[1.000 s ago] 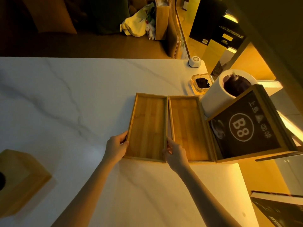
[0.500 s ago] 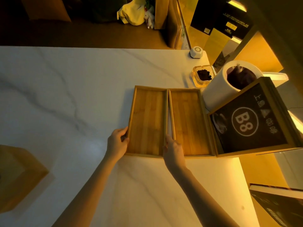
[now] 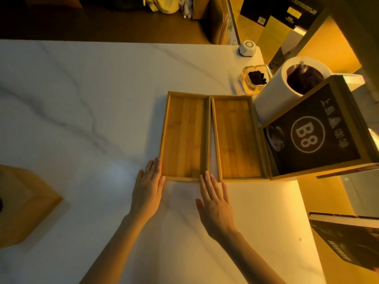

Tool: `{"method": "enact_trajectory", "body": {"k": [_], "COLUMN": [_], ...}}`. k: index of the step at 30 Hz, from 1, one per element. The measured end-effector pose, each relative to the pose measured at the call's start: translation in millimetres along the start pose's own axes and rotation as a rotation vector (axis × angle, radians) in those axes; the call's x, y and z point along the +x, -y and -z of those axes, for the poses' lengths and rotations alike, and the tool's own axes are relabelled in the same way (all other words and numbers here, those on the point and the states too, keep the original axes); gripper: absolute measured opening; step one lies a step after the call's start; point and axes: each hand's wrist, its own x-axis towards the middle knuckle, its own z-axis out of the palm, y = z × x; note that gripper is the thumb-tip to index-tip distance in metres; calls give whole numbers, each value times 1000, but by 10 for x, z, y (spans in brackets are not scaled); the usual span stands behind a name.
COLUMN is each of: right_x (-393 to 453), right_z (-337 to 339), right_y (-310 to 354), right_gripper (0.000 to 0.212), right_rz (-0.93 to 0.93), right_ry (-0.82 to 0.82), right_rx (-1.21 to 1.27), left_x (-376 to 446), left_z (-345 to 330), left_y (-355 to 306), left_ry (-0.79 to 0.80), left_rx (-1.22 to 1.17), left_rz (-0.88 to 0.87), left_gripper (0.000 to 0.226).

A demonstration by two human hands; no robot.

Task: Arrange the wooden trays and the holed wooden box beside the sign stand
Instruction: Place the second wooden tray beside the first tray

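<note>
Two shallow wooden trays lie side by side on the white marble table (image 3: 82, 99). The right tray (image 3: 235, 138) sits against the wooden-framed "B8" sign stand (image 3: 311, 134). The left tray (image 3: 184, 136) lies close beside it. My left hand (image 3: 148, 189) rests flat and open on the table, fingertips touching the left tray's near left corner. Just below the gap between the trays lies my right hand (image 3: 215, 203), also flat and open. The wooden box (image 3: 22, 201) stands at the far left edge, its hole only just visible.
A white cylinder (image 3: 285, 93) with a dark inside stands behind the sign stand. A glass dish (image 3: 254, 78) with dark contents and a small white device (image 3: 247, 48) sit at the back right. A dark book (image 3: 348, 242) lies beyond the table's right edge.
Both hands have let go of the left tray's near corners and pulled back, now lying flat on the table. The left tray sits closer to the right tray.
</note>
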Motion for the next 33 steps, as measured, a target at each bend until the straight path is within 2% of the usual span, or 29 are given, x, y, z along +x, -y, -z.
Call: {"method": "enact_trajectory", "body": {"k": [14,23,33], "right_x": [-44,-47,-57], "right_z": [-29,8,6], "right_y": [-179,-242,-304], "right_gripper": [62,57,63], "right_rz": [14,-12,-22], "right_ry": [-10,-12,17], "right_rx": [-59,-60,-54], "left_x": [-44,-86,-107], "left_z": [-51,-147,-204], "left_y": [-123,-247,-344], "left_ry": [-1,-41,-95], "left_rx": [-31,-26,-44], "left_rz": [9,41,60], "left_gripper": [71,59,53]}}
